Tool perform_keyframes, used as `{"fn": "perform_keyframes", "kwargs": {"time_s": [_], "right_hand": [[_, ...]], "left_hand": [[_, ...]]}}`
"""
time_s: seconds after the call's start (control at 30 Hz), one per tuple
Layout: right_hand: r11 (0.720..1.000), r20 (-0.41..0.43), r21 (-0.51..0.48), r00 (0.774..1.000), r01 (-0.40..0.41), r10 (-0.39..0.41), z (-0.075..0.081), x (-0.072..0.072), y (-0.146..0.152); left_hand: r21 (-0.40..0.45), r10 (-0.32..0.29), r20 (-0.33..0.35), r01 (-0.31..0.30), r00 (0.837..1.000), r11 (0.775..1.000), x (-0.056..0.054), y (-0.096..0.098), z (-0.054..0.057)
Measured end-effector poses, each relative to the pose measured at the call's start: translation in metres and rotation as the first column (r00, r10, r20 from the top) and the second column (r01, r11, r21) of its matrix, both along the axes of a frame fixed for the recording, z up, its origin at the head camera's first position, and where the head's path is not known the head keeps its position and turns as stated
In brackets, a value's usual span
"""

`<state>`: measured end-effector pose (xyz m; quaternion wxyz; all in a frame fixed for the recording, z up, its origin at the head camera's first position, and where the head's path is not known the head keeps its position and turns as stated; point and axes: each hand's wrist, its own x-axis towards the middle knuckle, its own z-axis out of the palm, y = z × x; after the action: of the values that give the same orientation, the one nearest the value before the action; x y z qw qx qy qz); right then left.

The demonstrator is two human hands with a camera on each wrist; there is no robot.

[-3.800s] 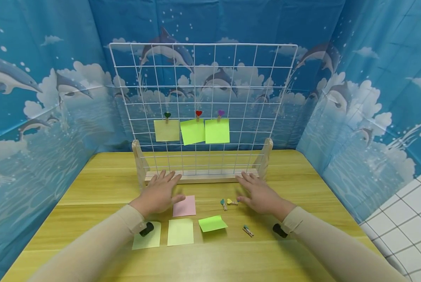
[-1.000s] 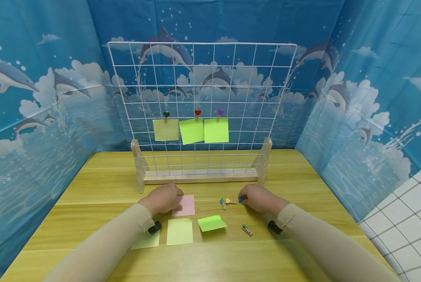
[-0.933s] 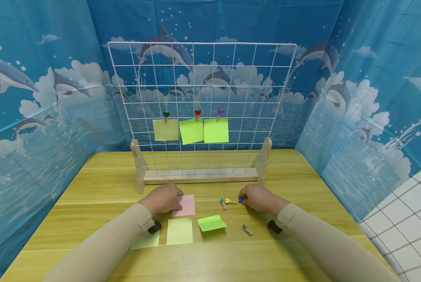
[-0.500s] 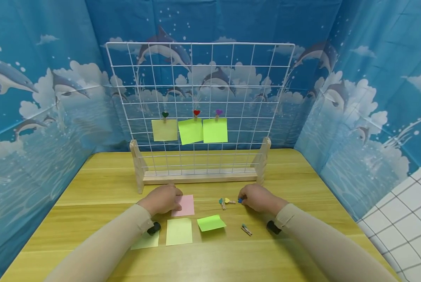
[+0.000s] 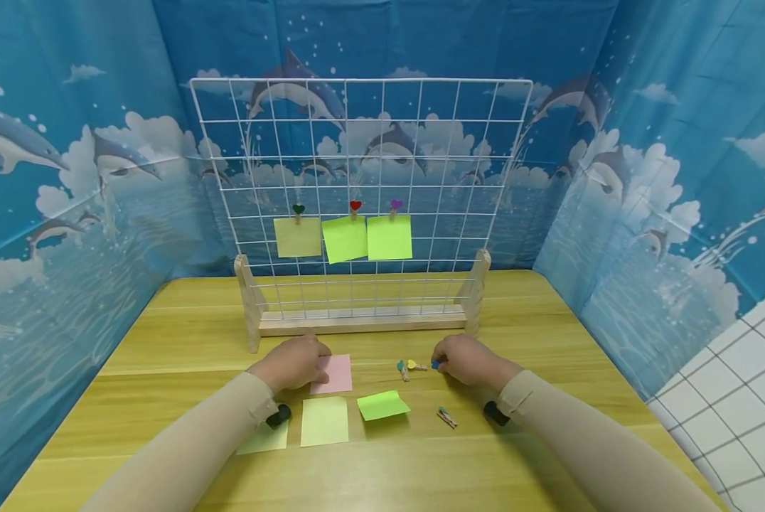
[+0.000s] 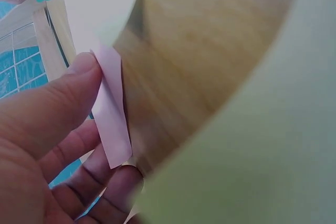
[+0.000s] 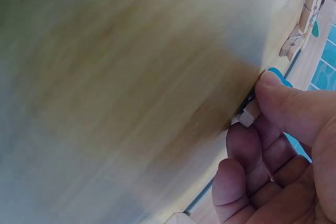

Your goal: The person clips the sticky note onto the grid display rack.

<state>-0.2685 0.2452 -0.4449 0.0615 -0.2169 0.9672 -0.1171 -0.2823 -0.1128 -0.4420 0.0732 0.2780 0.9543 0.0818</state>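
Observation:
My left hand [image 5: 289,364] lies at the left side of a pink sticky note [image 5: 335,373] on the table. In the left wrist view the thumb and fingers pinch the note [image 6: 113,114], which shows nearly edge-on. My right hand [image 5: 472,359] pinches a small wooden clothespin with a blue heart [image 5: 435,364], low over the table. The right wrist view shows the thumb on the clothespin [image 7: 251,113], fingers curled beneath it. Just left of that hand lie two more clothespins, one with a yellow heart [image 5: 412,365], one with a teal heart [image 5: 401,366].
Behind the hands stands a white wire grid [image 5: 443,188] on a wooden base [image 5: 363,324]. Three sticky notes [image 5: 389,238] hang there from heart clothespins. Nearer me lie a pale yellow note [image 5: 325,421], a bright green note [image 5: 382,405], a partly covered note [image 5: 264,439] and another clothespin [image 5: 447,417].
Both hands, earlier spread open near the grid's base, have drawn back and down; the left took hold of the pink note, the right of the blue-heart clothespin. Over the last second both stay still.

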Motion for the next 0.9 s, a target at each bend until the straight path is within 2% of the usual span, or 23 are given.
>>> {"fn": "perform_keyframes", "kwargs": {"time_s": [0.33, 0.67, 0.9], "right_hand": [[1.000, 0.006, -0.004, 1.000, 0.007, -0.007, -0.0001, 0.0018, -0.0003], [1.000, -0.001, -0.008, 1.000, 0.007, -0.007, 0.0003, 0.0017, 0.0001], [0.999, 0.023, -0.016, 0.999, 0.034, -0.033, 0.0000, 0.0009, 0.0017]], "left_hand": [[0.056, -0.010, 0.002, 0.010, 1.000, 0.998, 0.0029, 0.0003, 0.0015], [0.097, 0.021, 0.044, -0.025, 0.999, 0.995, 0.0026, 0.0006, 0.0009], [0.137, 0.038, 0.060, -0.045, 0.998, 0.990, 0.0006, 0.0006, -0.0007]]}}
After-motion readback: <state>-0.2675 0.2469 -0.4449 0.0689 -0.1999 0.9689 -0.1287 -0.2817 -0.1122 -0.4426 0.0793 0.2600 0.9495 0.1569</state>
